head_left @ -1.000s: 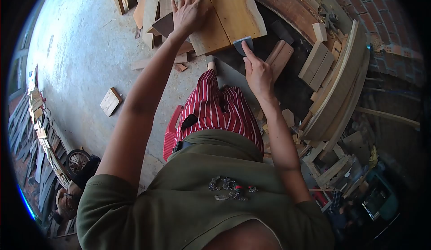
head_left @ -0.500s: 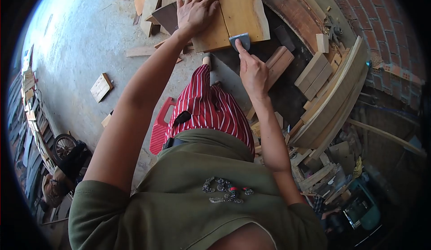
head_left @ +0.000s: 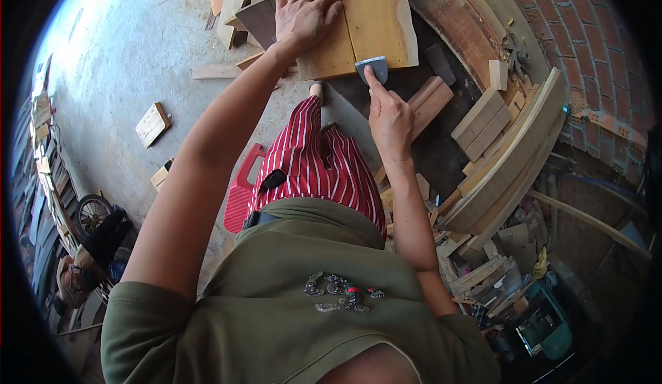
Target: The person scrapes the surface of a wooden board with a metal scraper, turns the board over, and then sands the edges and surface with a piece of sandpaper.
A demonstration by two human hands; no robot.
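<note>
A yellowish wooden panel (head_left: pixel 378 13), with a dark seam running along it, lies at the top of the view. My left hand (head_left: pixel 308 20) rests flat on its left part, fingers spread. In my right hand (head_left: pixel 391 123) is a putty knife (head_left: pixel 373 72) with a wide grey blade. The index finger is stretched along the blade, and the other fingers curl around the handle, which is hidden. The blade's edge meets the panel at its near side, close to the seam.
Cut wood blocks (head_left: pixel 480 123) and long curved planks (head_left: pixel 507 156) are stacked at right, beside a brick wall (head_left: pixel 593 60). A small board (head_left: pixel 152 125) lies on the concrete floor. A red plastic stool (head_left: pixel 241 194) stands beside my legs. Scrap wood (head_left: pixel 486 277) is piled lower right.
The whole view has shifted slightly. My left hand stays flat on the panel, and the putty knife remains at its near edge by the seam, with little visible movement.
</note>
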